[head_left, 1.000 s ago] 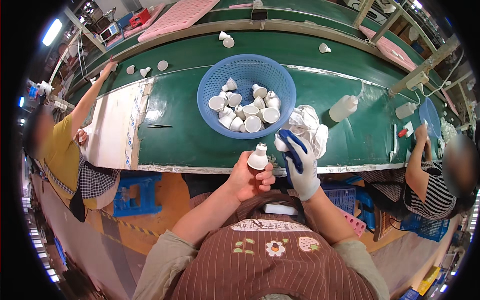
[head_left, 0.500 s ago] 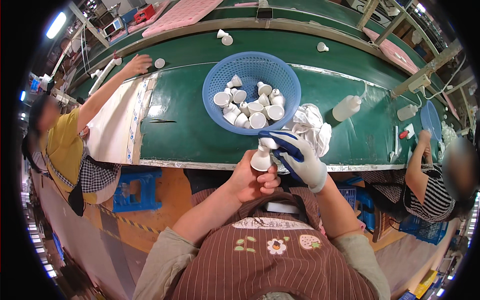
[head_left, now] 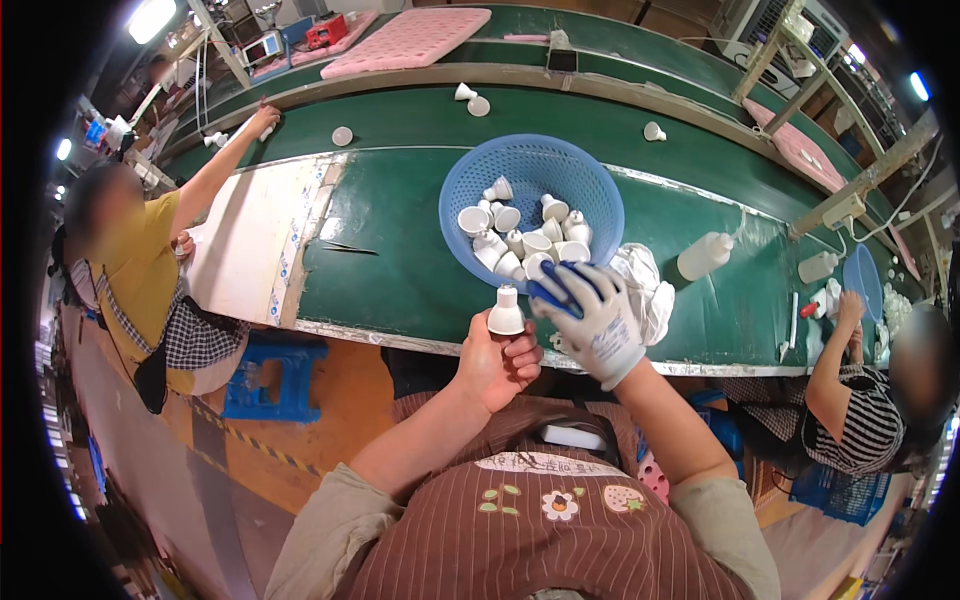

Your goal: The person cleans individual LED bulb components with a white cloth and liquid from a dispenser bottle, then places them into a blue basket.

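Observation:
My bare left hand (head_left: 495,368) is closed round the lower part of a white spotlight bulb (head_left: 507,312), which stands upright with two small pins on top. My right hand (head_left: 600,325) wears a white glove with blue fingertips. Its fingers are spread and slightly bent, just right of the bulb and apart from it, with nothing visible in them. Behind both hands sits a round blue plastic basket (head_left: 462,170) with several white bulbs (head_left: 538,243) inside. Beside the gloved hand lies a crumpled white cloth (head_left: 650,292).
Tweezers (head_left: 350,248) lie left on the green table (head_left: 400,215). A translucent squeeze bottle (head_left: 705,256) stands right of the cloth. Loose bulbs (head_left: 479,106) rest at the far side. One co-worker (head_left: 150,250) reaches over the table at left; another (head_left: 850,405) works at right.
My gloved right hand has come off the bulb's top and opened to the right. The bulb stays in my left hand, now more upright. The left co-worker's hand has moved left.

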Demonstrator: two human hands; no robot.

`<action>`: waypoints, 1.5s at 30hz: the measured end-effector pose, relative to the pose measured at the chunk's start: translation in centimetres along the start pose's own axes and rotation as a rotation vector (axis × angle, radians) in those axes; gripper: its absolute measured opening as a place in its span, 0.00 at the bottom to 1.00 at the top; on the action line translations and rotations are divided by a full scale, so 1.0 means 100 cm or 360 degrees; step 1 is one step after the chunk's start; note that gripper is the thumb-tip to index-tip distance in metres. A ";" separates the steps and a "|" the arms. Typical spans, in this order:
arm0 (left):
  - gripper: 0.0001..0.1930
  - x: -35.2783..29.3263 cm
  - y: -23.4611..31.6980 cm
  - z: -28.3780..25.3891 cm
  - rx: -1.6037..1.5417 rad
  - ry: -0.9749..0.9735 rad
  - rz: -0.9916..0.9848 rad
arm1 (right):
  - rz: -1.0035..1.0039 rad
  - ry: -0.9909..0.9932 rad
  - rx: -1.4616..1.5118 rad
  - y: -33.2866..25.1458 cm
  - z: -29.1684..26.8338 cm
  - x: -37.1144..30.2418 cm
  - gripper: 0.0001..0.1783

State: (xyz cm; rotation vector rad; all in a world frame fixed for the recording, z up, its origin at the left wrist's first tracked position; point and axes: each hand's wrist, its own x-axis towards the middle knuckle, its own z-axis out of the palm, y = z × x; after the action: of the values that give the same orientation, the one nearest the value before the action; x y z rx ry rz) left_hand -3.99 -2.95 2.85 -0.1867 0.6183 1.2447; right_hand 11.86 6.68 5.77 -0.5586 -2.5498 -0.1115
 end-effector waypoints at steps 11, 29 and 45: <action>0.27 -0.001 0.012 -0.015 0.0277 0.0173 0.0270 | 0.0869 -0.0086 0.0042 0.103 0.005 -0.010 0.32; 0.19 0.057 -0.070 0.043 0.2359 -0.0418 0.1140 | 0.1357 0.0702 0.1464 0.011 -0.022 -0.082 0.22; 0.22 0.071 0.019 0.122 0.2637 -0.0292 0.1391 | 0.1694 0.0953 0.1569 0.082 0.020 -0.114 0.15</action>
State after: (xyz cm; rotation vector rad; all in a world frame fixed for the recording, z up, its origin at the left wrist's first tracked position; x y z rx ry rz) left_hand -0.36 9.10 9.47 1.6965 1.4386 1.1267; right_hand 23.15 10.35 -2.03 -1.1130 -1.2200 1.0854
